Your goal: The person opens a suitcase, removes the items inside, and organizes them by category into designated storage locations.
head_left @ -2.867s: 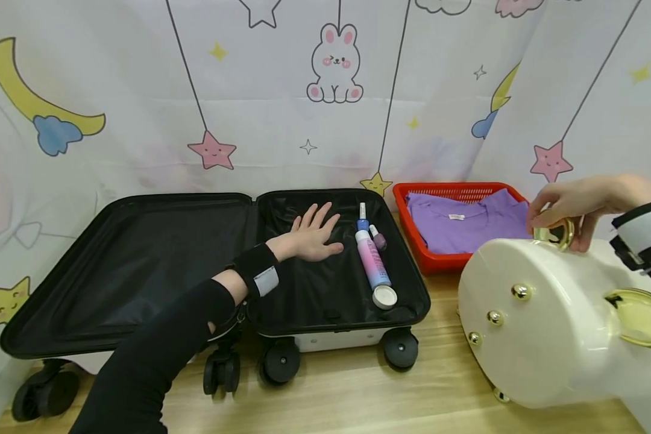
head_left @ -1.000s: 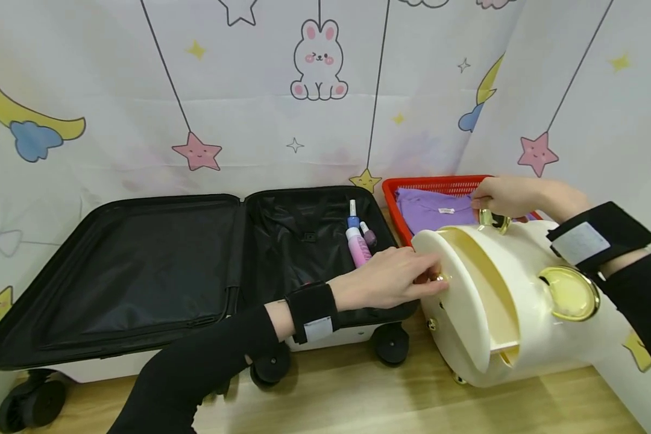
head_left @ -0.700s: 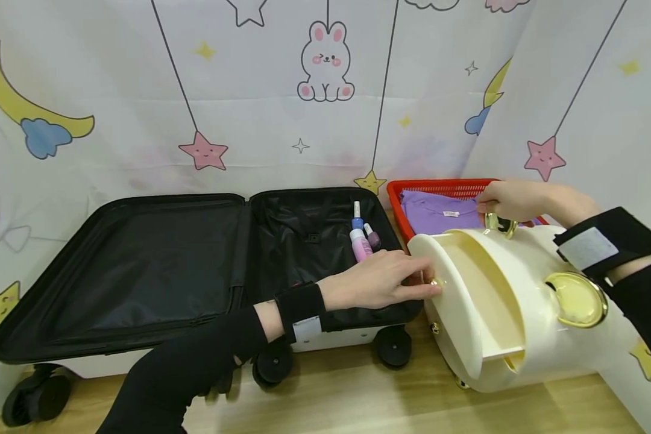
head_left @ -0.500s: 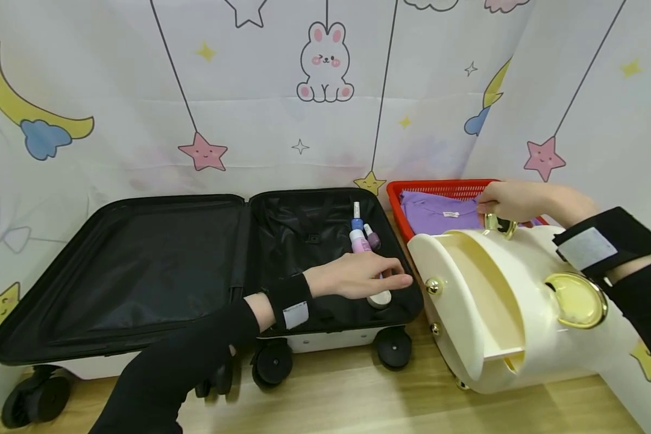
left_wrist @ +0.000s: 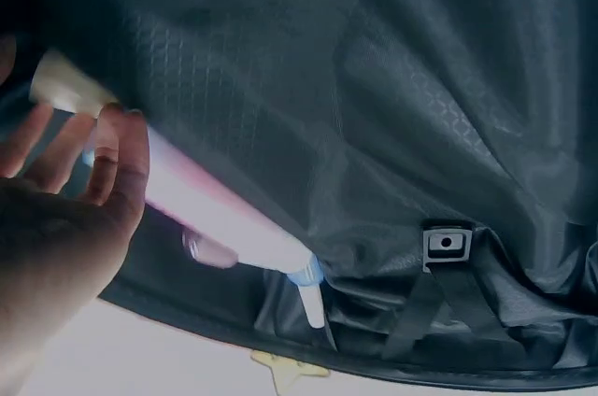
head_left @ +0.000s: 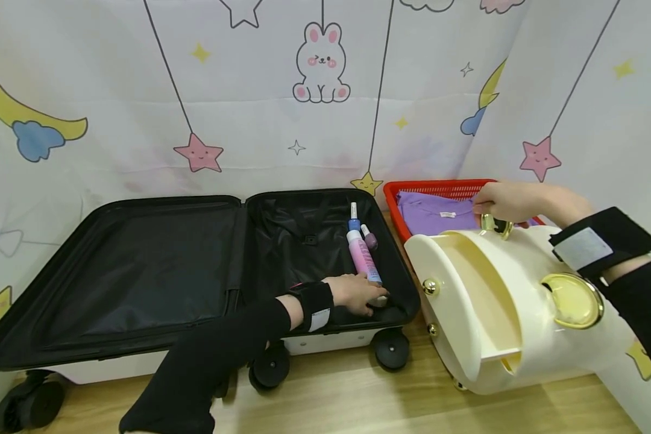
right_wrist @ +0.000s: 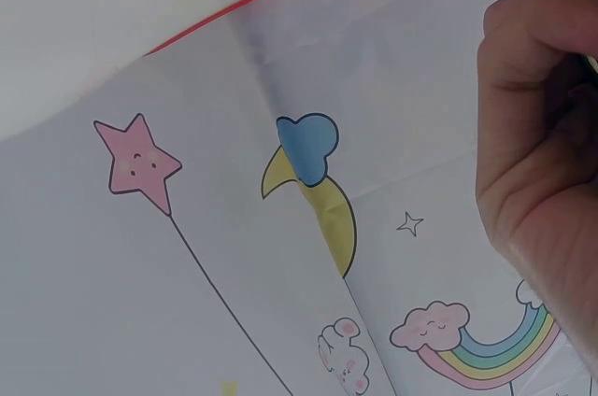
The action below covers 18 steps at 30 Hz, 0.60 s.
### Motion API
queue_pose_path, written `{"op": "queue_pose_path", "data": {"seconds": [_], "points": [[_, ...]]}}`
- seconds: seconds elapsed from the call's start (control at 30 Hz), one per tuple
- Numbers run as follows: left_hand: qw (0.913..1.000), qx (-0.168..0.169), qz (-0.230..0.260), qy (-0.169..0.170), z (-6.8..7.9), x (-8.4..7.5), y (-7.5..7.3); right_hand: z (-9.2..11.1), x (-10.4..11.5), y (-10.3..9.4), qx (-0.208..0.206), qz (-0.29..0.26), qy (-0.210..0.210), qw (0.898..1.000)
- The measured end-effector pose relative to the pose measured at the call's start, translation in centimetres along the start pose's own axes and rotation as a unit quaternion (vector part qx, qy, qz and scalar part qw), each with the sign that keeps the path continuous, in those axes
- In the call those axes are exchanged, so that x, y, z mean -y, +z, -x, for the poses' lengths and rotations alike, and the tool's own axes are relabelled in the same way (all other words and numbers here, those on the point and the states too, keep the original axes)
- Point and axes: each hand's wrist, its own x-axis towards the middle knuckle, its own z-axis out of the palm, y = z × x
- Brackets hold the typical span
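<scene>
Now holding the left hand (head_left: 356,293), loosely bent, over a round white jar (head_left: 380,302) (cannot tell whether pinching or merely touching it) in the near right part of the open black suitcase (head_left: 287,259), close to the near end of a pink-and-blue bottle (head_left: 361,253). On the right, gripping the gold handle (head_left: 486,223) atop a cream case (head_left: 539,253) with the curled right hand (head_left: 503,202). Seeing a drawer (head_left: 452,301) partly out at left, a red basket (head_left: 461,190) beyond.
</scene>
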Motion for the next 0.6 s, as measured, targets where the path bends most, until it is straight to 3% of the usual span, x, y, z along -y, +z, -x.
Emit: {"op": "queue_pose_path", "data": {"seconds": [0.07,0.2,0.4,0.53,0.6], "points": [[0.9998,0.001,-0.02,-0.006,-0.3,-0.3,0.3,0.0,-0.1,0.0,-0.002,0.002,-0.001,1.0],[0.9989,-0.039,-0.025,-0.005,-0.6,-0.4,0.8,0.0,-0.1,0.1,-0.003,0.004,0.0,1.0],[0.9943,-0.081,0.068,0.009,0.3,0.4,-0.5,-0.1,0.0,0.1,0.0,0.004,0.001,1.0],[0.9849,-0.11,0.133,0.011,1.2,1.2,-2.4,-0.1,-0.1,0.0,0.002,0.002,0.001,1.0],[0.977,-0.14,0.16,0.015,1.6,1.6,-3.4,-0.1,-0.1,0.0,0.003,0.003,0.002,1.0]]}}
